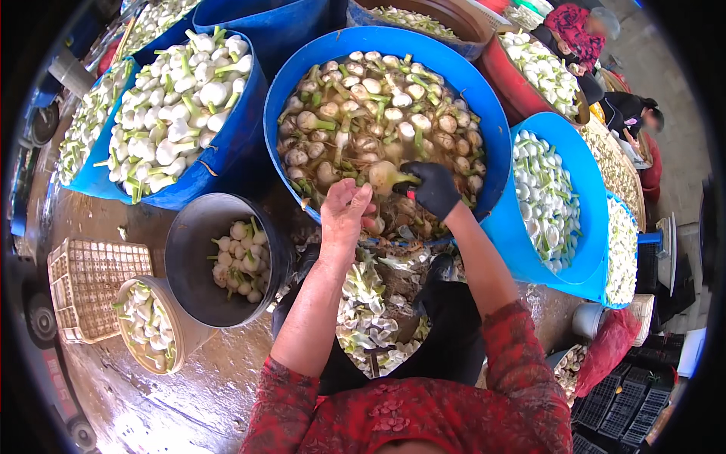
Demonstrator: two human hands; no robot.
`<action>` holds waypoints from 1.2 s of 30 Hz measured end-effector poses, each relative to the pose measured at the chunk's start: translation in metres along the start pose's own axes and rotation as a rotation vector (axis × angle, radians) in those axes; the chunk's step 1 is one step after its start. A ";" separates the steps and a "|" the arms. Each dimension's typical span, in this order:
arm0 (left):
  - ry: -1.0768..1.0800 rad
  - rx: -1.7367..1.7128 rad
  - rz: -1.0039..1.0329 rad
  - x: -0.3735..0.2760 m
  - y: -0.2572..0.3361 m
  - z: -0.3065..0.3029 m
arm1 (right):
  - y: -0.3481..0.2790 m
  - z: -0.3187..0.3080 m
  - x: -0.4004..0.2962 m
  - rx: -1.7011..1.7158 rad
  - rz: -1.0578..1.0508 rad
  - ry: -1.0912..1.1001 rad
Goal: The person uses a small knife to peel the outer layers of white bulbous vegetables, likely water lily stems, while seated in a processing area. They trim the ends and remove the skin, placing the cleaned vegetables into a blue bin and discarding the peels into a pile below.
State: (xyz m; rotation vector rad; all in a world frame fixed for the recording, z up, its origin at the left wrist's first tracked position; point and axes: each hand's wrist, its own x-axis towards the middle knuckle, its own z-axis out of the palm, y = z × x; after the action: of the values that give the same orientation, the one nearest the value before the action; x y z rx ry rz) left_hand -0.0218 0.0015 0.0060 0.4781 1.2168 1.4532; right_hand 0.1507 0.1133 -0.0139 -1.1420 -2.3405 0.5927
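Observation:
A garlic bulb (384, 177) with a green stem lies over a large blue tub (499, 122) of murky water. My right hand (432, 187), in a black glove, grips the bulb by its stem. A small red piece (410, 194) shows at the glove's fingers; what it belongs to is hidden. My bare left hand (345, 213) is just left of the bulb, at the tub's near side, fingers apart and nothing visible in them. Many unpeeled garlic bulbs (371, 86) with cut stems float in the water.
Peeled white garlic fills a blue barrel (229, 153) at left and a light-blue tub (590, 249) at right. A black bucket (190, 267), a beige bucket (193, 343) and a plastic crate (102, 272) stand at left. Husks (368, 323) cover the floor between my legs. Two people sit at far right.

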 end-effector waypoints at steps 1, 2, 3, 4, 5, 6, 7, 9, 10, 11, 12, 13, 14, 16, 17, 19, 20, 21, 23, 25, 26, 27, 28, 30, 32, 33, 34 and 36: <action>-0.013 0.017 -0.034 0.000 0.001 0.000 | -0.013 -0.005 -0.007 0.047 -0.048 0.064; -0.026 0.034 -0.067 -0.001 0.001 0.000 | -0.026 -0.008 -0.015 0.058 -0.104 0.091; -0.116 0.009 -0.133 0.000 0.003 -0.001 | -0.040 -0.013 -0.022 0.064 -0.160 0.122; -0.206 -0.015 -0.200 0.002 0.005 -0.004 | -0.049 -0.014 -0.029 0.068 -0.216 0.152; -0.295 -0.039 -0.265 0.002 0.005 -0.005 | -0.055 -0.014 -0.035 0.131 -0.182 0.163; -0.220 -0.099 -0.271 0.000 0.002 0.001 | -0.060 -0.014 -0.040 0.195 -0.150 0.176; -0.247 -0.059 -0.209 -0.001 0.000 0.002 | -0.064 -0.014 -0.045 0.259 -0.118 0.188; -0.300 0.024 -0.085 -0.003 -0.002 0.002 | -0.053 -0.003 -0.056 0.677 0.092 0.235; -0.281 0.025 -0.080 -0.005 -0.002 0.005 | -0.048 -0.006 -0.060 0.794 0.170 0.271; -0.251 0.001 -0.058 -0.006 -0.002 0.006 | -0.042 -0.008 -0.063 0.911 0.249 0.306; -0.222 -0.019 -0.038 -0.006 -0.001 0.008 | -0.034 -0.009 -0.062 0.875 0.269 0.425; -0.193 -0.039 -0.017 -0.007 -0.001 0.010 | -0.025 -0.010 -0.064 0.847 0.328 0.452; -0.174 -0.031 0.035 -0.008 -0.002 0.011 | -0.014 -0.010 -0.066 0.817 0.386 0.478; -0.151 -0.021 0.148 -0.008 -0.003 0.019 | -0.002 -0.003 -0.066 0.797 0.427 0.467; -0.141 -0.020 0.208 -0.008 -0.004 0.022 | -0.006 0.007 -0.070 0.966 0.413 0.466; -0.237 0.128 0.303 -0.010 -0.014 0.030 | -0.018 0.020 -0.072 1.086 0.444 0.408; -0.271 0.200 0.393 -0.014 -0.019 0.033 | -0.025 0.019 -0.065 1.044 0.396 0.320; -0.290 0.275 0.478 -0.016 -0.026 0.030 | -0.049 0.004 -0.054 0.746 0.507 0.167; -0.234 0.409 0.639 -0.014 -0.031 0.038 | -0.038 0.010 -0.054 0.893 0.538 0.218; -0.221 0.352 0.551 -0.010 -0.035 0.032 | -0.049 0.005 -0.051 0.817 0.545 0.188; -0.239 0.273 0.512 -0.009 -0.036 0.030 | -0.055 0.000 -0.050 0.866 0.530 0.179; -0.258 0.192 0.464 -0.009 -0.037 0.030 | -0.054 0.001 -0.053 0.891 0.519 0.170; -0.289 0.155 0.491 -0.008 -0.035 0.030 | -0.052 0.003 -0.055 0.917 0.508 0.160; -0.313 0.095 0.475 -0.008 -0.033 0.031 | -0.043 0.005 -0.058 0.865 0.470 0.109; -0.329 0.065 0.440 -0.012 -0.028 0.032 | -0.040 0.006 -0.062 0.889 0.432 0.118; -0.329 0.032 0.396 -0.014 -0.023 0.034 | -0.040 0.004 -0.063 0.901 0.413 0.121; -0.325 -0.004 0.351 -0.016 -0.018 0.033 | -0.047 -0.003 -0.063 0.872 0.437 0.094; -0.324 -0.111 0.213 -0.020 -0.008 0.032 | -0.062 -0.019 -0.065 0.815 0.483 0.040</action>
State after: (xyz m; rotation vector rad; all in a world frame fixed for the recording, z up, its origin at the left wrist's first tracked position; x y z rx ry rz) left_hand 0.0143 -0.0044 0.0183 0.7526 0.8426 1.5418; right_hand 0.1592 0.0287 0.0219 -1.2529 -1.4915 1.4924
